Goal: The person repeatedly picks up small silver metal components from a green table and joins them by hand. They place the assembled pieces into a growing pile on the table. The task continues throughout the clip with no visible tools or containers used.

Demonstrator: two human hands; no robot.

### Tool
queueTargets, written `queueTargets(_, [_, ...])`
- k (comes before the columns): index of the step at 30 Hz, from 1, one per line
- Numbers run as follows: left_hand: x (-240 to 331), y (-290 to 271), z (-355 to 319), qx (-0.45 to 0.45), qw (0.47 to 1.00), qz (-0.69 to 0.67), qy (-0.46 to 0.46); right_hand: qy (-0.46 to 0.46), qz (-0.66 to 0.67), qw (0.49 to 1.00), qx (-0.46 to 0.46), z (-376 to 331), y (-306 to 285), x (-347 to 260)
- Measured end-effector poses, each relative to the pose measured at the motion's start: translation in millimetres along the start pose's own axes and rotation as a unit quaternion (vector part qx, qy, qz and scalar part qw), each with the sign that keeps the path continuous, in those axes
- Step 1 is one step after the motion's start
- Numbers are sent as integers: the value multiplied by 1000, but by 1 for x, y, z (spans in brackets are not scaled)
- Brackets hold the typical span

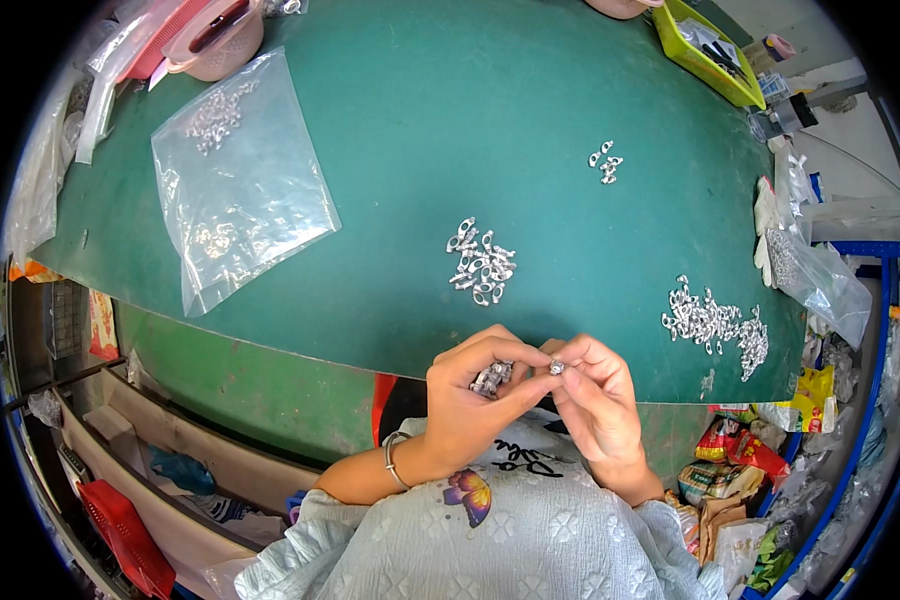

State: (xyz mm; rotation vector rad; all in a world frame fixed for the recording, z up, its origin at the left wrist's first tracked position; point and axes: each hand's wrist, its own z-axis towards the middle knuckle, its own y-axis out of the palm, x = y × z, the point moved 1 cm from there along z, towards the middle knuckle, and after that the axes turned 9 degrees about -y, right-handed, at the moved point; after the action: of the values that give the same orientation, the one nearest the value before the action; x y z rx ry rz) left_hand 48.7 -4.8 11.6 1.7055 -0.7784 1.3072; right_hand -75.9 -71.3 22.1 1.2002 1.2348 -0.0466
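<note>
My left hand [482,378] is curled around several small silver metal pieces [491,379] lying in its palm. One more silver metal piece [557,368] is pinched where both hands' fingertips meet. My right hand [597,398] is closed on that piece with thumb and fingers. Just beyond, on the green table [390,180], lies a small pile of silver metal pieces with looped ends [482,262]. A bigger pile of such pieces [708,318] spreads to the right, and a few loose pieces [607,162] lie farther back.
A clear plastic bag [245,215] with small pieces inside lies at left. Pink baskets [218,45] stand at the far left, a yellow-green tray [705,55] at the far right. The table's near edge [260,345] runs before me; a blue rack [885,380] stands at right.
</note>
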Motion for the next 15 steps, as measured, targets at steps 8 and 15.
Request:
queueTargets(8, [-10,-2,1,28,997,-1,-65,-196,-360,881,236,-1,-73,-41])
queueTargets(15, [-16,-7,5,41,996,5,-77,-266,-801,469,259,-6,-97,-69])
